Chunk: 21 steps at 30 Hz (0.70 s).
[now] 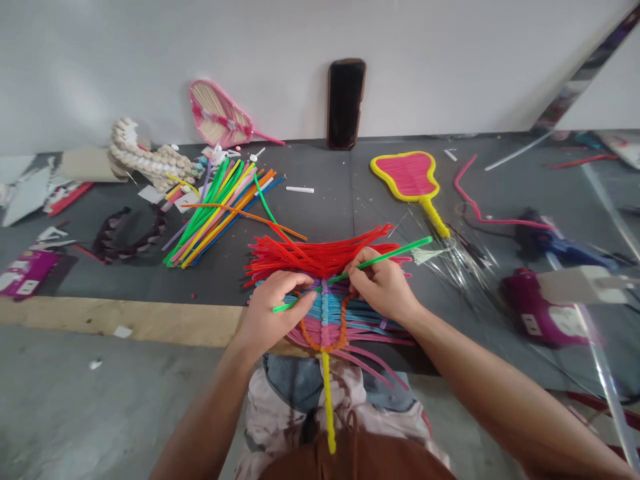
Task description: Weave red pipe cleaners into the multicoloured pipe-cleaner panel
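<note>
A green pipe cleaner [395, 253] runs slantwise across a fan-like piece made of pipe cleaners. My left hand [280, 307] pinches its lower left part, and my right hand [377, 283] pinches it further up, with the free end sticking out to the right. Under my hands the piece has red pipe cleaners [320, 253] at the far side, then purple, blue pipe cleaners [367, 310] and pink ones. An orange twisted strand [344, 320] curves over it. A yellow twisted stem [328, 400] points down over my lap.
Loose coloured pipe cleaners [215, 220] lie in a pile at the left. A yellow-rimmed pink fan [407, 175] and wires lie at the right, near a glue gun [565, 240]. A phone [346, 103] and a pink fan [220, 115] lean on the wall. A dark braided band [127, 240] lies left.
</note>
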Available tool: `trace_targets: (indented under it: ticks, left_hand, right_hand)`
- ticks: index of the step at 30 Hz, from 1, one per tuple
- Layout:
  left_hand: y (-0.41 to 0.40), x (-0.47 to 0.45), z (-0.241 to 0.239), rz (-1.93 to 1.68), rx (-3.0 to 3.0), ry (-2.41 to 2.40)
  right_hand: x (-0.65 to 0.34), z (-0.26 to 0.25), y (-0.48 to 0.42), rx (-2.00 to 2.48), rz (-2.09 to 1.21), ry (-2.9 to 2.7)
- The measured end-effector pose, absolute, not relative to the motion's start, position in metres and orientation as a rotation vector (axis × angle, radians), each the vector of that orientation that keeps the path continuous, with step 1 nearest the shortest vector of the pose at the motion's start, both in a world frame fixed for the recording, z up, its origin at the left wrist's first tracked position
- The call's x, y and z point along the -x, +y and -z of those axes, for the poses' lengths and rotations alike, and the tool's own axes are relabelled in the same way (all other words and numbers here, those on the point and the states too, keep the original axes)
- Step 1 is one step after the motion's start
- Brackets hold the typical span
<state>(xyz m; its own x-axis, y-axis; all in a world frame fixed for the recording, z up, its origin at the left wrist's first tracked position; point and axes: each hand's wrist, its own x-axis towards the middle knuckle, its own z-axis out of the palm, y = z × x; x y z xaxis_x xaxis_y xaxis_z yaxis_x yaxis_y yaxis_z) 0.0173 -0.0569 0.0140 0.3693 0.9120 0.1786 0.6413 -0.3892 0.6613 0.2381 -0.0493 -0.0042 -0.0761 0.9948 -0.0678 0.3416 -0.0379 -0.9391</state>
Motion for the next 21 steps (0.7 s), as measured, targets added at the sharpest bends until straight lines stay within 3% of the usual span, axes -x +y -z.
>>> trace_targets:
  ticks: [7,14,21]
  left_hand:
    - [-0.054,-0.009,-0.013,-0.593,-2.265,1.174]
    - [-0.054,-0.009,-0.005,-0.599,-2.195,1.261]
    - [-0.053,-0.012,-0.006,-0.589,-2.259,1.255]
  right_hand:
    - [-0.237,0.001,-0.051,1.340,-1.052,-1.785]
    - [-0.246,-0.001,-0.048,1.316,-1.204,-1.257]
    - [-0.280,-0.037,-0.048,1.372,-0.662,-1.061]
